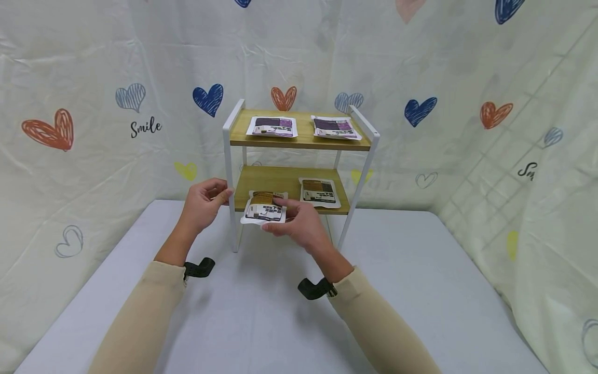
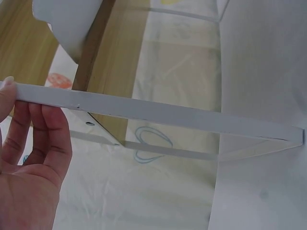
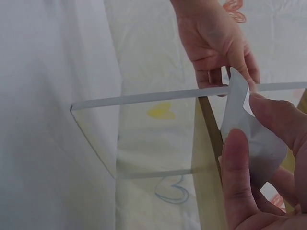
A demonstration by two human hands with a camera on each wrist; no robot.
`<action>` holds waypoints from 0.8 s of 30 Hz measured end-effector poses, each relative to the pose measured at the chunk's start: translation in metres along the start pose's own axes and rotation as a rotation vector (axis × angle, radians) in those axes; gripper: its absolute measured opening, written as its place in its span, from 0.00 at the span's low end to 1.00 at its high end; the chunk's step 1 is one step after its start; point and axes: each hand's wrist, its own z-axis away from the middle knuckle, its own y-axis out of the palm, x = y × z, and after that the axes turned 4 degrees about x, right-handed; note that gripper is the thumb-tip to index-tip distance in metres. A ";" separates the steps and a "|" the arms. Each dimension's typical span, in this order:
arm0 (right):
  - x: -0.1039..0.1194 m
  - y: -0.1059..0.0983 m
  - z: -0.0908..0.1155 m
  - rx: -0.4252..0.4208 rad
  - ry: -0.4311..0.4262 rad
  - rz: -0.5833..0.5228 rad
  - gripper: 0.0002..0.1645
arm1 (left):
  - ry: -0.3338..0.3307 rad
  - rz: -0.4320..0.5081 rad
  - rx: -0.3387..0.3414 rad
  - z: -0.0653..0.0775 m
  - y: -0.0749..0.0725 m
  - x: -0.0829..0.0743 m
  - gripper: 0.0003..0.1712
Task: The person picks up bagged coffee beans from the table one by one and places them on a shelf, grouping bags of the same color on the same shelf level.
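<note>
a white table [image 1: 420, 270] bears a two-tier rack [image 1: 299, 140] holding packets.

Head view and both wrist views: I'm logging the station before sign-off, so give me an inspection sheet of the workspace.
Surface: grey table, bare where visible.
Job's things: white-framed two-tier shelf; brown-label packet at the lower tier's front edge; another brown-label packet on the lower tier; two purple-label packets on top.
Clutter: nothing seen.
Hands: left hand grips the shelf's front-left post; right hand pinches the packet.
Cables: nothing seen; black wrist mounts only.
Surroundings: heart-print cloth backdrop.
</note>
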 end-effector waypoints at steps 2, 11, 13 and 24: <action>0.000 0.001 0.000 -0.004 -0.003 -0.004 0.46 | -0.004 0.005 0.002 0.000 0.000 -0.001 0.18; -0.001 0.005 -0.004 -0.017 -0.024 -0.038 0.35 | -0.011 -0.012 0.005 0.000 0.000 -0.001 0.18; -0.001 0.006 -0.005 -0.016 -0.030 -0.050 0.33 | -0.009 -0.015 0.001 0.000 -0.001 -0.001 0.18; -0.003 0.008 -0.006 -0.051 -0.076 -0.093 0.29 | -0.002 -0.009 0.007 0.001 -0.001 0.000 0.18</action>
